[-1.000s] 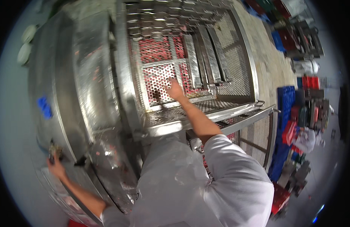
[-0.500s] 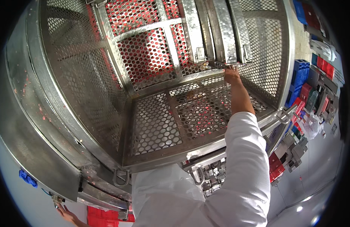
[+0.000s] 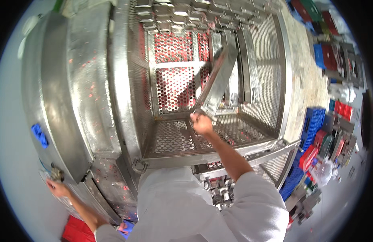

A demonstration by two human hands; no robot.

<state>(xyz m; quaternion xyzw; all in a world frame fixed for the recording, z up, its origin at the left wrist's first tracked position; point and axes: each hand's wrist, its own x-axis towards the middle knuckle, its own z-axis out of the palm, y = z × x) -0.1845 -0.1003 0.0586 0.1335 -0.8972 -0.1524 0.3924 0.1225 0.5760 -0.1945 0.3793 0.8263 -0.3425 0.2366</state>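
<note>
Inside a perforated steel cage (image 3: 149,162), my right hand (image 3: 202,123) is closed round the near end of a long metal trough-like mould (image 3: 221,76). The mould slants, its far end up and to the right. Beside it, more long metal moulds (image 3: 249,66) stand against the cage's right side. Far to the left, my left hand (image 3: 59,188) has its fingers bent against a small metal valve-like fitting (image 3: 56,173) at the end of a steel housing (image 3: 59,101). Part of its grip is hidden.
Rows of metal moulds (image 3: 182,14) hang or stack above the cage's far part. Red-specked steel ledges (image 3: 89,80) run along its left. A blue cloth or glove (image 3: 40,135) is on the housing. Blue crates (image 3: 313,125) and a person in white (image 3: 327,171) are at right.
My right hand has drawn the near end of one mould left and toward me, so it now slants. My left hand stays by the fitting. The view has shifted, showing moulds above.
</note>
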